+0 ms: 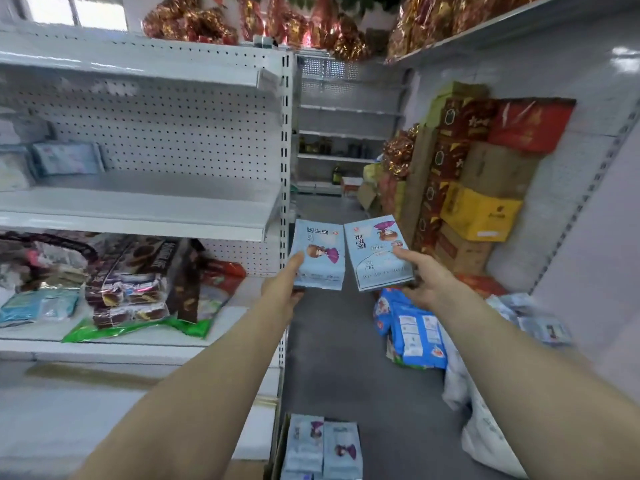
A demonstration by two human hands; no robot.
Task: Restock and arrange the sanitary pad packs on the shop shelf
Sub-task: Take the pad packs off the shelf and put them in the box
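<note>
My left hand (284, 285) grips a light blue sanitary pad pack (320, 252) by its lower left corner, thumb on the front. Beside it, my right hand (424, 277) grips a second light blue pad pack (375, 254) by its lower right edge. Both packs are held up in the aisle, just right of the white shelf unit's end post (285, 161). More packs of the same kind (323, 446) sit in a box on the floor below. A pale pack (67, 157) lies at the left of the middle shelf board (156, 199), which is otherwise mostly bare.
Snack bags (145, 282) fill the lower shelf. Stacked cardboard boxes (481, 188) stand along the right wall. Blue and white bags (415, 330) and white sacks (485, 427) lie on the grey floor at the right. Red and gold decorations (277, 22) top the shelves.
</note>
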